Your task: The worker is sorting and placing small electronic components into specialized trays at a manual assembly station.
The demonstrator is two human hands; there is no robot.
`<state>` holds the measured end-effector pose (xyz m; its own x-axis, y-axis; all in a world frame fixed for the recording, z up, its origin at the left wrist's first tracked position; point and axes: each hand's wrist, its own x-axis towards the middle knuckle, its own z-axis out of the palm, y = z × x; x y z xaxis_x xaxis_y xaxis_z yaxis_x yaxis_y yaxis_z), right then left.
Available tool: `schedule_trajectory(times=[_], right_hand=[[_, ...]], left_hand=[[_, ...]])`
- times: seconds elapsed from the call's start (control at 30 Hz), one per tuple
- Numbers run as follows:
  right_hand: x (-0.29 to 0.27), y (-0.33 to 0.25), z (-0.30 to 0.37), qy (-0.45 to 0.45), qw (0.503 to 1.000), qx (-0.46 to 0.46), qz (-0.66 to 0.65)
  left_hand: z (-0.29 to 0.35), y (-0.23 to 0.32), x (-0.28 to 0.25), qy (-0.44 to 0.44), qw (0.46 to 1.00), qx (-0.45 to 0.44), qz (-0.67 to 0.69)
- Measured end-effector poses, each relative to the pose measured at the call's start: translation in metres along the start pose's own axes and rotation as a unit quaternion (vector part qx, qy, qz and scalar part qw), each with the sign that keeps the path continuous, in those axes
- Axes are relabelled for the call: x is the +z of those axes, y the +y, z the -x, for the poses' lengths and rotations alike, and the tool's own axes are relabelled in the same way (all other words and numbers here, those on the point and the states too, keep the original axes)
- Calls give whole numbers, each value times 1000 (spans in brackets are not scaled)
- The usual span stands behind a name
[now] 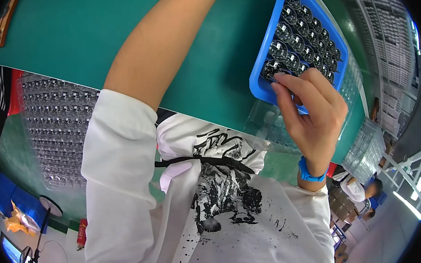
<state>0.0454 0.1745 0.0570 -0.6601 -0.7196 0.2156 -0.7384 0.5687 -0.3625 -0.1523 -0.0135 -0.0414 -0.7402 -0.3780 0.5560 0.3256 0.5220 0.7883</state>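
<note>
My right hand (313, 104) reaches over the near edge of a blue plastic tray (260, 67). The thumb and forefinger are pinched together on a small round black part (271, 69) in the tray's near left corner; the fingers partly hide it. Several rows of similar dark, shiny round parts (305, 34), each with a small white spot, fill the tray. My left forearm (164, 46) stretches across the green tabletop (77, 35) and leaves the picture at the top, so the left hand is out of sight.
Clear plastic trays (269, 127) lie under and beside the blue one. At left, a large clear tray (57, 128) holds many dark parts. A brown wooden piece (2, 24) lies far left. More clear trays (365, 149) are stacked at right, with people (356, 189) beyond.
</note>
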Motion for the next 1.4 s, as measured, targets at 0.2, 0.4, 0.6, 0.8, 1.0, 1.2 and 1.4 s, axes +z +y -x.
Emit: schedule_trajectory(times=[0.2,0.4,0.6,0.8,1.0,1.2,1.4], right_hand=[[0,1,0,1,1000,-8,-2],[2,2,1,6,1000,-8,-12],[4,4,1,4,1000,-10,-12],[7,5,2,5,1000,-14,-10],[7,3,0,6,1000,-7,-23],[4,0,0,14,998,27,-56],[10,6,2,62,996,11,-57]], left_hand=[[1,5,-3,-5,1000,-8,2],[1,6,-4,-27,999,-21,-6],[-1,5,-3,-19,1000,-14,-13],[0,4,-3,-13,1000,1,1],[0,4,-4,-15,1000,1,-7],[0,6,-4,-12,1000,18,-4],[0,4,-5,-2,1000,28,4]])
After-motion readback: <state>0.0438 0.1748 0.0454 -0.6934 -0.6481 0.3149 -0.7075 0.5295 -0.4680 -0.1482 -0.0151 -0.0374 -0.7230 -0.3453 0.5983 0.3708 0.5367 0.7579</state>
